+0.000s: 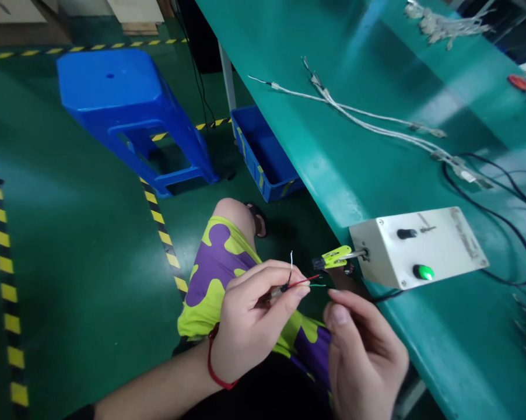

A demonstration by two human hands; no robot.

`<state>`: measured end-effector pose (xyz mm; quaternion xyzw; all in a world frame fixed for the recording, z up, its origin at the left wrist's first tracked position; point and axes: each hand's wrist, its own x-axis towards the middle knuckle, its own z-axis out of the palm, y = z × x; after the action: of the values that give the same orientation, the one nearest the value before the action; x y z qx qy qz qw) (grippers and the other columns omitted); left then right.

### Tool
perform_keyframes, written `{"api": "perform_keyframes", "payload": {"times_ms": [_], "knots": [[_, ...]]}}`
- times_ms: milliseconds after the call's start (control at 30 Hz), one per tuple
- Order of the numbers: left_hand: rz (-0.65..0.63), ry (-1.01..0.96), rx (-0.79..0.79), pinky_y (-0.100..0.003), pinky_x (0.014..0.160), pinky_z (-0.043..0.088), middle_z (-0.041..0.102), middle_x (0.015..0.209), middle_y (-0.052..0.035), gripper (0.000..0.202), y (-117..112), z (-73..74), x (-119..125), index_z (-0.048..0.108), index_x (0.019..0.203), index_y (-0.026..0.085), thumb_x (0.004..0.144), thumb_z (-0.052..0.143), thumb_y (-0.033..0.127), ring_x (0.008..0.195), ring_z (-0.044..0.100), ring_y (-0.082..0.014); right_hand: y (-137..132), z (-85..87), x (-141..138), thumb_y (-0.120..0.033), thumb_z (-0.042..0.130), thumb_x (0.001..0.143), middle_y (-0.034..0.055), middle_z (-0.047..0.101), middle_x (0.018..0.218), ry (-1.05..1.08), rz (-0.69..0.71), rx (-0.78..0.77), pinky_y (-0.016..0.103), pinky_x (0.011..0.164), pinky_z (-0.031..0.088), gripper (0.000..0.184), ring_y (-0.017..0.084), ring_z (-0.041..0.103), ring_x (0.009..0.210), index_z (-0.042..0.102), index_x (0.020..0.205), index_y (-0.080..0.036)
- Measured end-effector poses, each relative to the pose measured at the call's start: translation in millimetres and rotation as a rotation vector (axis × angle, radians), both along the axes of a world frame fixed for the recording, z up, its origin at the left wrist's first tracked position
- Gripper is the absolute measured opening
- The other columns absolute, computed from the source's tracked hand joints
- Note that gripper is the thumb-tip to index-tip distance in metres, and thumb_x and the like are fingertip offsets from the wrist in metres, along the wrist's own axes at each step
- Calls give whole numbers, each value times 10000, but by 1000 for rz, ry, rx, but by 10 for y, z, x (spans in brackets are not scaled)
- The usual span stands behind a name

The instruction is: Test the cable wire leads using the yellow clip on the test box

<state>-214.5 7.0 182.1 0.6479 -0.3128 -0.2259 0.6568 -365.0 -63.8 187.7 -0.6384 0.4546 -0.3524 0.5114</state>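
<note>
this is a factory floor, an electrical assembly shop. the floor (pixel 70 245) is glossy green, marked off in yellow-and-black hazard tape (pixel 162 227) at nine o'clock and again along eleven. a blue plastic stool (pixel 127 111) stands at ten o'clock, a blue parts bin (pixel 263 151) at twelve by the bench leg. the long green workbench (pixel 377 70) runs from twelve round to four, with white cable harnesses (pixel 377 122) strung across it at one and a tangled heap (pixel 446 23) farther off. at three sits a white test box (pixel 420 245) with a green button (pixel 423 272) and black knob (pixel 406 234), thin coloured wires (pixel 302 283) near it.
</note>
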Motion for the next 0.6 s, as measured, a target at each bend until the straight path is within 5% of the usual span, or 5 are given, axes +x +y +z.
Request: {"api": "perform_keyframes", "payload": {"times_ms": [133,600], "knots": [[-53,-57,-59,-274,779,617,763,983,18,235,26,59,-59,710,988,263,875,747,60,888,739,-160,23,-3,73,-210,789,898,58,763,942,-197,95,280,268,686,598,186,169,701,775,804,1080,-244],[-83,-141,-99,-311,763,641,786,999,-5,337,85,146,-152,748,1034,281,830,760,13,882,757,-195,43,146,205,-248,797,873,-29,584,639,-379,79,341,208,512,467,18,95,470,526,788,888,-244]]}}
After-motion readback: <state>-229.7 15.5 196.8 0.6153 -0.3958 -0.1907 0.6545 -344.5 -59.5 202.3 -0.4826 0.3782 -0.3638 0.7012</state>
